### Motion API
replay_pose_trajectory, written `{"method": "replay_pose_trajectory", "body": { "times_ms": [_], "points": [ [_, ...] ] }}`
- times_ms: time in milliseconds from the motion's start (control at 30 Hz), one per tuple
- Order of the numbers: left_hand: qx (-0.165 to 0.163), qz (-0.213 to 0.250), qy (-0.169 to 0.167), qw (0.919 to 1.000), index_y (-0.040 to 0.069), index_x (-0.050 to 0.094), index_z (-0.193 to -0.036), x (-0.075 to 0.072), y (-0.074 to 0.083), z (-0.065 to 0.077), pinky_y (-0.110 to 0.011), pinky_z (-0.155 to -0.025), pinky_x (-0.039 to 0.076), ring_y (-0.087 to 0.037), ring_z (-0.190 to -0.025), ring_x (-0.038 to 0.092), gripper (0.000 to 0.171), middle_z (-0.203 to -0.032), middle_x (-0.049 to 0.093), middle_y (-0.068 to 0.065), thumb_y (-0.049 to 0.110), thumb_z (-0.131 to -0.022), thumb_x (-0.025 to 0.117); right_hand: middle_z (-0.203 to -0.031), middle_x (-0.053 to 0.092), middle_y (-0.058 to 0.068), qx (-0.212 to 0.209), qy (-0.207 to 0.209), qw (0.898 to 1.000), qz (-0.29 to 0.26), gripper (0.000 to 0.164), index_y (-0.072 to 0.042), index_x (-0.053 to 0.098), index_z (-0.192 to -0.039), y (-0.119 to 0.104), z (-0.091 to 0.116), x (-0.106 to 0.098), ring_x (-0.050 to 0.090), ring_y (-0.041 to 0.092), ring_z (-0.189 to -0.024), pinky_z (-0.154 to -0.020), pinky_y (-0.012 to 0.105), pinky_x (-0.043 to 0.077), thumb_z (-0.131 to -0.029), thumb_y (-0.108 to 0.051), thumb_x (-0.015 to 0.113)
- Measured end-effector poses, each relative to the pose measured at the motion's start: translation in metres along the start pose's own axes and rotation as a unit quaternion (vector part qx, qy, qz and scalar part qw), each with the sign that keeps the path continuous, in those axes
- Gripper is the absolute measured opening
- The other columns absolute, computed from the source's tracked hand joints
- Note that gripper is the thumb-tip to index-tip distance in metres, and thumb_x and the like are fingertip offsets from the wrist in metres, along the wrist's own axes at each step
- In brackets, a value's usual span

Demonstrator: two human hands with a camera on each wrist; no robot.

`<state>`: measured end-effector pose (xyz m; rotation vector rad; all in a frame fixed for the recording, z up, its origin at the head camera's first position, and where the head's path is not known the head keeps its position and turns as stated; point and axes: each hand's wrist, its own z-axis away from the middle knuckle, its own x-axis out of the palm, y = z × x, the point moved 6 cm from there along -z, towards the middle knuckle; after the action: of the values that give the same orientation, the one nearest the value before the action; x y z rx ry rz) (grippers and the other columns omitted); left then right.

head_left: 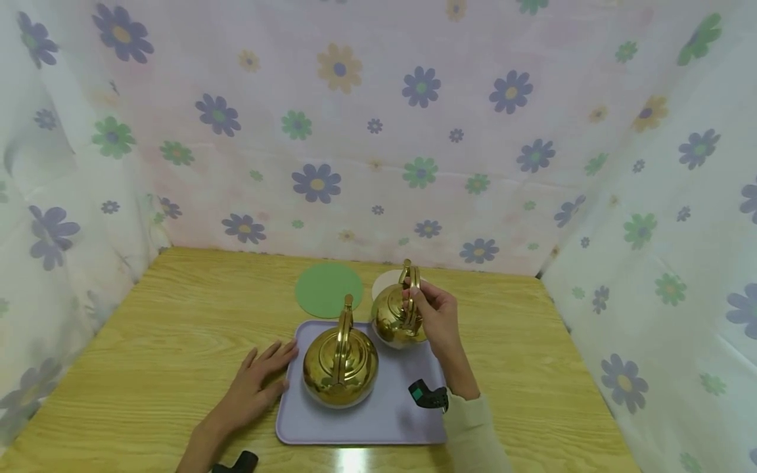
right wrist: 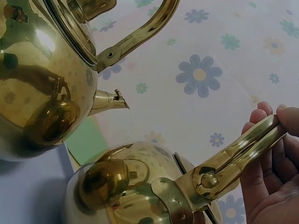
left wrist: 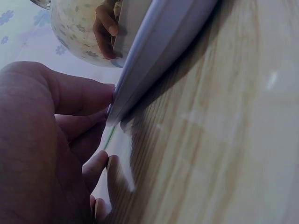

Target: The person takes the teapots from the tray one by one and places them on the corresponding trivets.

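Note:
My right hand (head_left: 439,315) grips the handle (right wrist: 238,156) of the smaller gold kettle (head_left: 393,322), its fingers curled round the bar. This kettle overlaps the far right part of the lilac tray (head_left: 378,420) and the cream disc behind it. On the tray's left half stands a larger gold kettle (head_left: 340,368), handle up and spout pointing away. My left hand (head_left: 255,387) lies at the tray's left side, fingers extended. In the left wrist view, its fingertips touch the tray rim (left wrist: 135,65).
Beyond the tray, a green disc (head_left: 328,289) lies flat on the wooden table (head_left: 195,328), with the cream disc (head_left: 384,281) to its right, partly covered by the smaller kettle. Flower-patterned cloth (head_left: 367,144) encloses the back and sides.

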<state>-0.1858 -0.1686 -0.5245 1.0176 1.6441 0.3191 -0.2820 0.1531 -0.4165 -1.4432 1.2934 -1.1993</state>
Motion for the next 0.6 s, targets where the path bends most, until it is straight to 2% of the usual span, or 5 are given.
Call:
{"method": "replay_pose_trajectory", "body": {
  "times_ms": [133, 433, 600],
  "points": [
    [0.005, -0.005, 0.006, 1.0, 0.008, 0.061, -0.141, -0.0005, 0.0018, 0.0007, -0.06, -0.123, 0.009, -0.047, -0.141, 0.04, 0.052, -0.151, 0.053, -0.013, 0.016, -0.09, 0.07, -0.098, 0.07, 0.029, 0.001, -0.002, 1.0, 0.002, 0.028, 0.014, 0.065, -0.123, -0.0008, -0.0009, 0.0001, 0.07, 0.017, -0.08, -0.073, 0.023, 0.06, -0.102, -0.002, 0.058],
    [0.007, -0.01, 0.011, 0.9999, 0.01, 0.061, -0.142, -0.0003, 0.0018, 0.0026, -0.046, -0.127, 0.005, -0.022, -0.149, 0.035, 0.053, -0.152, 0.053, -0.01, 0.016, -0.09, 0.07, -0.098, 0.072, 0.026, 0.001, -0.006, 1.0, 0.007, 0.031, 0.016, 0.063, -0.124, -0.0022, -0.003, -0.0029, 0.071, 0.018, -0.08, -0.074, 0.023, 0.06, -0.102, -0.005, 0.059],
    [0.003, -0.006, 0.006, 1.0, 0.01, 0.061, -0.142, -0.0004, 0.0016, 0.0012, -0.046, -0.127, 0.004, -0.024, -0.149, 0.035, 0.053, -0.152, 0.052, -0.01, 0.017, -0.091, 0.07, -0.1, 0.07, 0.029, 0.003, -0.008, 1.0, 0.011, 0.032, 0.016, 0.063, -0.125, -0.0019, -0.0068, -0.0047, 0.071, 0.016, -0.08, -0.074, 0.023, 0.06, -0.103, -0.006, 0.058]
  ]
}}
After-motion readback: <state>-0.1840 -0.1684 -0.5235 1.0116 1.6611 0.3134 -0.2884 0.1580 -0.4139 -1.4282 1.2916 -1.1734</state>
